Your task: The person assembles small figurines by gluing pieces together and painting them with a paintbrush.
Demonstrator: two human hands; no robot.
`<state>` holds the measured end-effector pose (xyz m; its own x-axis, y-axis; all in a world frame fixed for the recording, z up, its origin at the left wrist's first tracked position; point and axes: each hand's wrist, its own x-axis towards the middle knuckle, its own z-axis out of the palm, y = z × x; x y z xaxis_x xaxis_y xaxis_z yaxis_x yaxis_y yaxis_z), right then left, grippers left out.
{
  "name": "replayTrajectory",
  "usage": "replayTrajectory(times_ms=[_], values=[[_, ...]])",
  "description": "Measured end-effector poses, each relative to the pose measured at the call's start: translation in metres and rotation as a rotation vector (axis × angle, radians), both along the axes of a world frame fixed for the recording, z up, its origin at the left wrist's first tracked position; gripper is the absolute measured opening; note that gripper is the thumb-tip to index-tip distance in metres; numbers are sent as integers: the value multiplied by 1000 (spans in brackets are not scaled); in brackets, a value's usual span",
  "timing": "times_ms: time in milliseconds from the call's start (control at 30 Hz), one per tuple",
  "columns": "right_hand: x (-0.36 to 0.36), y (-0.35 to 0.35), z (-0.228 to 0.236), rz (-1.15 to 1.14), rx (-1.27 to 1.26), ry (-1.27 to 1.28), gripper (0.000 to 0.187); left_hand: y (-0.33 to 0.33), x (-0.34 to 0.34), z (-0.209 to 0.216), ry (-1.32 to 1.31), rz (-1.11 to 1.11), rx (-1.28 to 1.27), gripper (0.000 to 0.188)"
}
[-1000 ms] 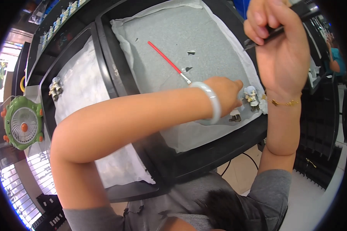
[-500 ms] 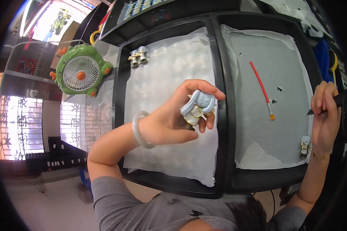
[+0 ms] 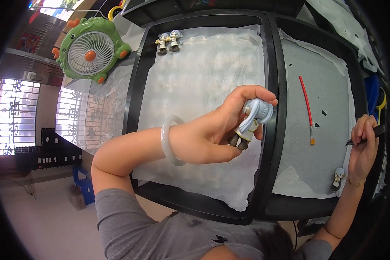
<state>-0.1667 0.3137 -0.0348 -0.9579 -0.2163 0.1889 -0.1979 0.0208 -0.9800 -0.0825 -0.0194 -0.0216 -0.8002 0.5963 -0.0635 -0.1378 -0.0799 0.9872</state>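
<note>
My left hand (image 3: 221, 130) is closed round a small figurine (image 3: 256, 117) with pale blue hair, a white and gold outfit and dark feet. It is tilted above the right side of the paper-lined left tray (image 3: 203, 56). Over the right edge of the right tray (image 3: 290, 208), my right hand (image 3: 363, 145) grips a slim black pen-like tool (image 3: 372, 135) with a pointed tip. Below that hand, a similar figurine (image 3: 339, 177) lies on the lining. A red-handled paintbrush (image 3: 307, 106) rests in the right tray's middle.
Two more figurines (image 3: 169, 42) stand in the left tray's far left corner. Small black scraps (image 3: 323, 113) lie beside the brush. A green animal-shaped fan (image 3: 91, 50) stands at the left. At the far right are a blue object and a yellow ring (image 3: 382, 99).
My left hand has turned the figurine, so its dark feet now show toward me. The view has shifted somewhat. My right hand keeps hold of the black tool.
</note>
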Motion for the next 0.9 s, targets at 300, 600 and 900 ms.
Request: replayTrajectory(times_ms=[300, 600, 900], values=[[-1, 4, 1, 48, -52, 6, 26, 2, 1, -22, 319, 132, -34, 80], [-2, 6, -2, 68, -4, 15, 27, 2, 4, -12, 721, 315, -510, 67], [-2, 5, -4, 65, -71, -25, 26, 6, 8, -6, 877, 312, -1030, 52]])
